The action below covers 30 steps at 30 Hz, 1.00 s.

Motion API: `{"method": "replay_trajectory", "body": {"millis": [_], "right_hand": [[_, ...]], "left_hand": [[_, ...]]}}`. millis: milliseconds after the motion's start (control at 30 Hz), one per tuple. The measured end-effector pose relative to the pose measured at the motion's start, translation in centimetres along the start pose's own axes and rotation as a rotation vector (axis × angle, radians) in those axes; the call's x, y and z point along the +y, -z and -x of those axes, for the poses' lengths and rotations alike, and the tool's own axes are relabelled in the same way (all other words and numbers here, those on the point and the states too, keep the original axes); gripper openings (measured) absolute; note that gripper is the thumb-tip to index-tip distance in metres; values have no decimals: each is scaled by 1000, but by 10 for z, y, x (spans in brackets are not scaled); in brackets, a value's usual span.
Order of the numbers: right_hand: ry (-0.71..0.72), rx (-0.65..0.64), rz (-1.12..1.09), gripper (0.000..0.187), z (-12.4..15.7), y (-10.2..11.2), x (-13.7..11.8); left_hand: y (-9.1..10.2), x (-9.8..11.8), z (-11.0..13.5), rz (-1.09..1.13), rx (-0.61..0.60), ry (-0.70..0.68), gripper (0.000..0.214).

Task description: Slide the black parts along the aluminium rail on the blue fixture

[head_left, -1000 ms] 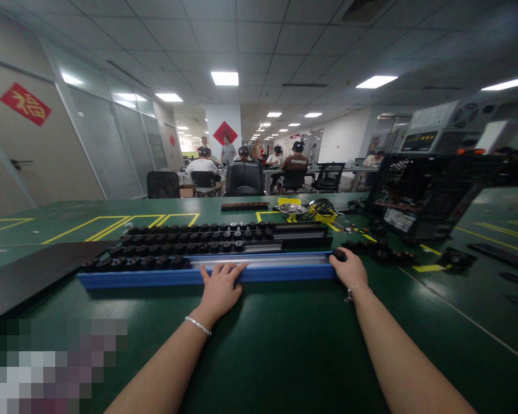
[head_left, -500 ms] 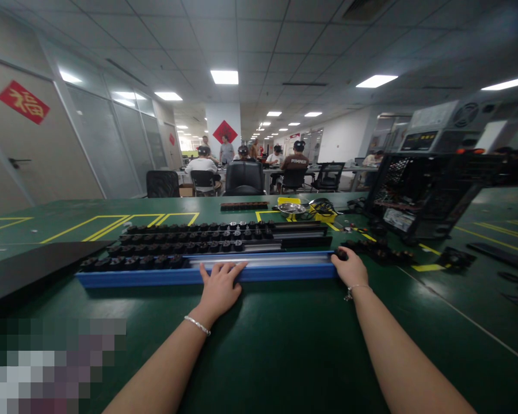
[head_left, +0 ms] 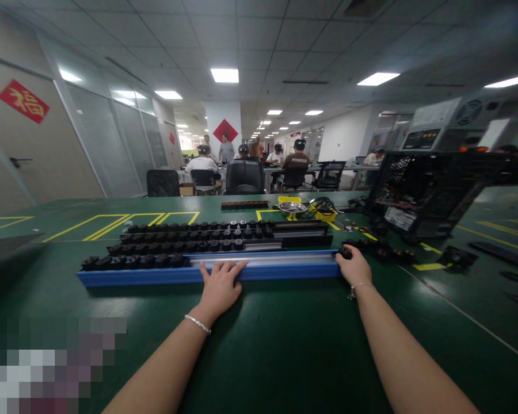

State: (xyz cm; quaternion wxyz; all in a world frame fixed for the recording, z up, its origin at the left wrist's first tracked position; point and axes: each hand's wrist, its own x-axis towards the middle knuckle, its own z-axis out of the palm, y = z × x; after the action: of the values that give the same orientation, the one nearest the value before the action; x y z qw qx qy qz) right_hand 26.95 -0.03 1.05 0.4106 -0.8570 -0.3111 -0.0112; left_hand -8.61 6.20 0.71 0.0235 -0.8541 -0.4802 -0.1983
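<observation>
Blue rail point(head_left: 267, 273), front and centre, lying lengthwise across the green table point(head_left: 285, 351), closest of the rows to the person! Long, straight, smooth along its near wall, with a silvery channel point(head_left: 263, 259) shining through the middle and right. The left portion is packed with chunky black modules point(head_left: 132, 262), side by side, their tops poking above the wall. Left hand point(head_left: 220, 286): fingers spread, tips over the near edge, around the middle. Right hand point(head_left: 354, 267), at the right end: thumb and fingers pinching a small dark piece point(head_left: 346, 253), partly hidden; whether it touches the rail, I cannot tell. Just behind run black rails point(head_left: 306, 234), loaded with similar modules towards the left. Further back, a metal bowl point(head_left: 292, 209); over on the right, an opened computer case point(head_left: 418, 192).
</observation>
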Motion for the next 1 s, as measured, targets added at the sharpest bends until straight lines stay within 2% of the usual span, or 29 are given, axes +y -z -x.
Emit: {"method": "replay_trajectory", "body": {"millis": [133,333,733,1000], "right_hand": [[-6,-5,-5,52,0,-1,1],[62,88,8,51,-3,-4,6],[27,151,15,45,-5,-5,9],[25,161,56,43,-3,-4,9]], "left_hand": [[0,0,-1,8,0,2,57],[-1,-1,0,1,-8,7,58],[-1,0,0,8,11,-1,57],[1,2,0,-9,-17,10,58]]}}
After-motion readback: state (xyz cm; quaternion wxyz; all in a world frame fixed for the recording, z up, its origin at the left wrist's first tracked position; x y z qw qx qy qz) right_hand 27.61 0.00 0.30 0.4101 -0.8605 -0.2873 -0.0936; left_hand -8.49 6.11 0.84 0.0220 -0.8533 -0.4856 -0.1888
